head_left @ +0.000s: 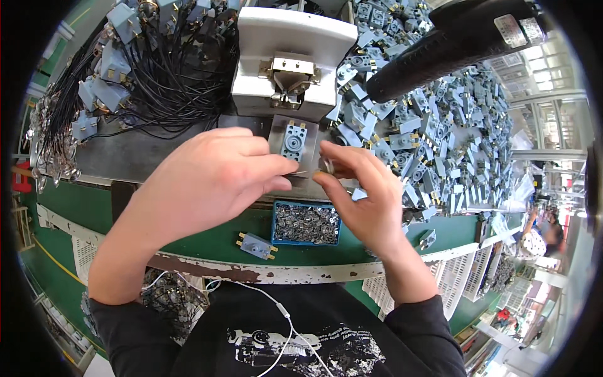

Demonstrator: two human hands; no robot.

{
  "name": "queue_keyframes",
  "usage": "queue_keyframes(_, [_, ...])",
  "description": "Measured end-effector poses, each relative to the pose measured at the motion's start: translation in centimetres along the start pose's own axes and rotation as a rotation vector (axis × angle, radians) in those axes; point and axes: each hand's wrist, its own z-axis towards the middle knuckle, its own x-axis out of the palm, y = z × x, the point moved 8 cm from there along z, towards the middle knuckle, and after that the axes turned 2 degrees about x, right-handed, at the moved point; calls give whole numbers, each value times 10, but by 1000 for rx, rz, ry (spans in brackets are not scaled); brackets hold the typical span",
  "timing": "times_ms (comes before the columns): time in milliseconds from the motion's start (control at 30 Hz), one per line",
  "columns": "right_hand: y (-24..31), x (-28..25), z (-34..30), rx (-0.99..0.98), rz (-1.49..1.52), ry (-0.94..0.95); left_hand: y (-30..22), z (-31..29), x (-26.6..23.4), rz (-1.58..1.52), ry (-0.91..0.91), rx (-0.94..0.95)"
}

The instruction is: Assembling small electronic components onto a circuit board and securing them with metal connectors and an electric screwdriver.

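Note:
A grey-blue plastic housing (294, 142) with brass terminals and a round recess lies face up on the metal plate below the white machine. At its lower edge, my left hand (223, 173) pinches a thin metal piece (300, 173) between thumb and forefinger. To the right of the housing, my right hand (367, 191) has thumb and forefinger curled round a small item, too hidden to name. Between the wrists sits a blue tray (274, 234) filled with small metal parts. Left of the tray, a second grey-blue housing (256, 245) rests on the green surface.
The white machine (295, 38) with a metal head (290, 80) stands just beyond my hands. A black tube (433, 58) reaches in from the upper right, over a large heap of housings (433, 135). Black cables (179, 85) with grey-blue housings attached pile up at left.

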Motion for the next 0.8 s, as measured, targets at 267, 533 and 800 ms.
queue_keyframes(267, [-24, 33, 0, 468, 874, 206, 15, -5, 1, -201, -49, -81])
queue_keyframes(533, [-18, 28, -4, 433, 844, 390, 14, -7, -1, -323, -136, -4])
queue_keyframes(800, [-20, 34, -11, 418, 984, 284, 20, -14, 2, -394, -256, 52])
